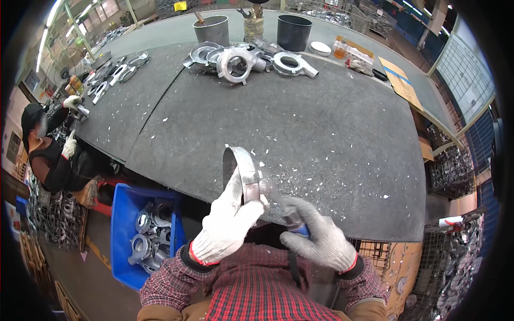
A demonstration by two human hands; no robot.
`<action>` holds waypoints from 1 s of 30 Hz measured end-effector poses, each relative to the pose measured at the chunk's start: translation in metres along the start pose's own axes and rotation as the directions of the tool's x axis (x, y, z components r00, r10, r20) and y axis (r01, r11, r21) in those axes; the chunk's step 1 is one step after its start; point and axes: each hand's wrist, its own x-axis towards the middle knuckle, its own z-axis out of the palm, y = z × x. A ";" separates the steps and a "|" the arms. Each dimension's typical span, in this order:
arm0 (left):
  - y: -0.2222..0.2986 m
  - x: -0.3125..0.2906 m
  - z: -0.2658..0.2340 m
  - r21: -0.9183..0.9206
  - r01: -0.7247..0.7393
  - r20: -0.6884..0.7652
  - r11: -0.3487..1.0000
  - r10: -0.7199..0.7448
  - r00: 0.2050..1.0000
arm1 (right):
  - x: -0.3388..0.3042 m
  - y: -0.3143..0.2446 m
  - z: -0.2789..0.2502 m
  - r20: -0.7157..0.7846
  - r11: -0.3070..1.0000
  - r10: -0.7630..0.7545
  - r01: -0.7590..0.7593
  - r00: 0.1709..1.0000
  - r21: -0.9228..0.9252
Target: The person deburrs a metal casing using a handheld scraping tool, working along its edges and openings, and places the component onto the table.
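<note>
My left hand, in a white knit glove with red trim, grips a ring-shaped metal casting and holds it upright over the table's near edge. Beside it on the right, my right hand, in a greyish glove, is closed round a hand tool with a grey and blue handle. Motion smears the tool's working end near the casting, so its kind is unclear. Small pale metal flakes lie scattered on the dark table just beyond my hands.
Several ring castings are piled at the far side, before a grey bucket and a black bucket. At lower left stands a blue bin of castings. A co-worker works at the table's left edge. Wire cages stand right.
</note>
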 end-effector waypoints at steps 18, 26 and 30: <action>-0.013 0.014 -0.033 0.288 -0.035 0.235 0.957 -0.035 0.971 | 0.004 -0.012 -0.013 -0.017 0.863 -0.032 0.020 0.999 -0.504; -0.010 0.016 -0.042 0.507 -0.173 0.291 0.845 0.021 0.956 | 0.007 -0.013 -0.014 -0.004 0.916 -0.006 0.004 1.000 -0.402; -0.002 0.013 -0.038 0.496 -0.164 0.286 0.852 0.018 0.958 | 0.007 -0.012 -0.012 0.037 0.927 0.028 -0.012 0.999 -0.374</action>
